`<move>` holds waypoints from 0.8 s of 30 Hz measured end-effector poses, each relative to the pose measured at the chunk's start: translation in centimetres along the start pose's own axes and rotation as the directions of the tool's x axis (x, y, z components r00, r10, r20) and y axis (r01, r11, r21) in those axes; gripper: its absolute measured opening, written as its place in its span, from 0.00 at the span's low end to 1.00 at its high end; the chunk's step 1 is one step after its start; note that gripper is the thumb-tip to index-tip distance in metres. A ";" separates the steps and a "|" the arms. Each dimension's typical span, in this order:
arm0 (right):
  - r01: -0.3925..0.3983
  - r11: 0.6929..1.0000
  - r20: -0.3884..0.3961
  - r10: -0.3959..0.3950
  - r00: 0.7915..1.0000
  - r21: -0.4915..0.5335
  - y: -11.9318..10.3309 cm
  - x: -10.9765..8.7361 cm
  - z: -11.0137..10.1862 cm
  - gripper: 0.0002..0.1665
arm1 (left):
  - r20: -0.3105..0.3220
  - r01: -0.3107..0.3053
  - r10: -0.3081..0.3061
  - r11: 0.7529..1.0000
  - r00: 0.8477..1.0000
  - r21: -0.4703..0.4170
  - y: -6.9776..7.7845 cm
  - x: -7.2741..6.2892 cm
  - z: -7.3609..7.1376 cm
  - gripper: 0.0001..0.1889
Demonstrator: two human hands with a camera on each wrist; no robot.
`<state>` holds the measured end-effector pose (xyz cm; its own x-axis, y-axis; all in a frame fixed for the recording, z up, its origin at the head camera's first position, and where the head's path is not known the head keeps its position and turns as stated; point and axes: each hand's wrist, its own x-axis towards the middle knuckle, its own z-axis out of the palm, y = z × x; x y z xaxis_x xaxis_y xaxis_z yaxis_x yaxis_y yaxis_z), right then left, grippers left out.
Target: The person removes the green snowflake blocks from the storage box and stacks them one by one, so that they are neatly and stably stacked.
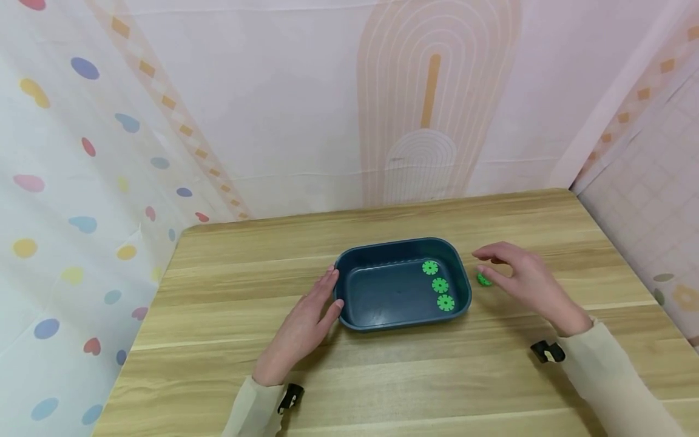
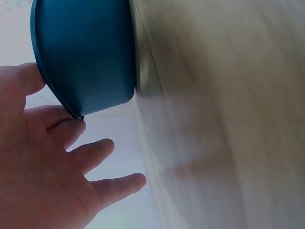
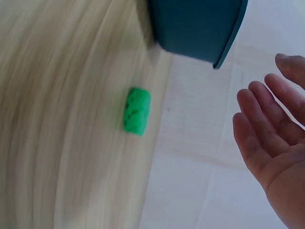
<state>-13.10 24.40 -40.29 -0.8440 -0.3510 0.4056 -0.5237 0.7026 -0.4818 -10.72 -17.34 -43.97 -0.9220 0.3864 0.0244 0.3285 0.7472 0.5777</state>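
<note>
A dark blue rectangular plastic tray stands on the table. Inside it, toward the right end, three flat green notched discs lie in a row. My left hand rests against the tray's left end, thumb and fingertips touching the rim, as the left wrist view also shows. To the right of the tray, my right hand hovers with loosely bent fingers and nothing between them. Below its thumb a small stack of green discs sits on the table, partly hidden by the hand in the head view.
The wooden table reaches a patterned curtain at the back, with more patterned cloth at both sides. A black clip-like band is at the right wrist, and a similar one at the left.
</note>
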 end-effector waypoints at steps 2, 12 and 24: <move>0.024 1.000 -0.016 -0.024 1.000 0.001 -0.4 0.1 0.2 0.16 | 0.002 0.003 -0.003 1.000 1.000 -0.002 0.0 0.0 0.0 0.34; 0.047 0.998 -0.013 -0.046 0.999 0.045 -2.0 0.5 1.2 0.17 | 0.004 0.008 -0.008 1.000 1.000 -0.003 0.1 0.0 0.0 0.34; 0.066 0.995 0.091 -0.073 0.993 0.074 -3.7 1.7 3.1 0.18 | -0.001 -0.001 0.001 1.000 1.000 0.000 0.1 0.0 0.0 0.34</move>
<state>-12.93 19.25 -40.22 -0.8106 -0.4560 0.3675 -0.5856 0.6299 -0.5102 -10.68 -17.29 -43.92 -0.9220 0.3863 0.0259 0.3292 0.7469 0.5777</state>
